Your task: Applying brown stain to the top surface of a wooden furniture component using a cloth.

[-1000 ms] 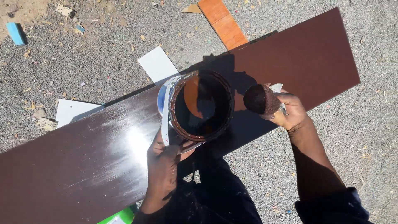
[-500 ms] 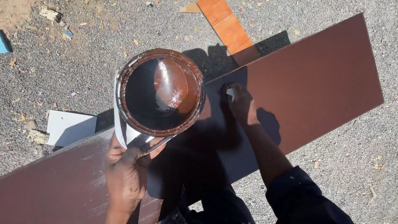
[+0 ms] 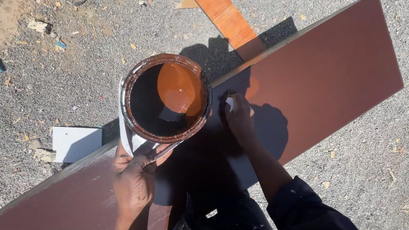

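Nearest the camera, the left hand (image 3: 135, 181) grips the paint can (image 3: 165, 98) from below, fingers curled around its white side, holding it up over the near long edge of the brown board (image 3: 332, 81). The can is open and roughly full of dark brown paint — a patch of orange-brown glare shines on the liquid, and paint is smeared around the rim. Just beside the can, the right hand (image 3: 239, 116) presses down on the board's surface, fingers closed over a small white applicator (image 3: 230, 103) that only partly shows. The board lies slantwise on gravel (image 3: 64, 76), its far right corner well away from both hands. A white panel (image 3: 74, 142) lies on the ground just past the board's far long edge — beyond it, an orange plank (image 3: 232, 25) runs off toward the top.
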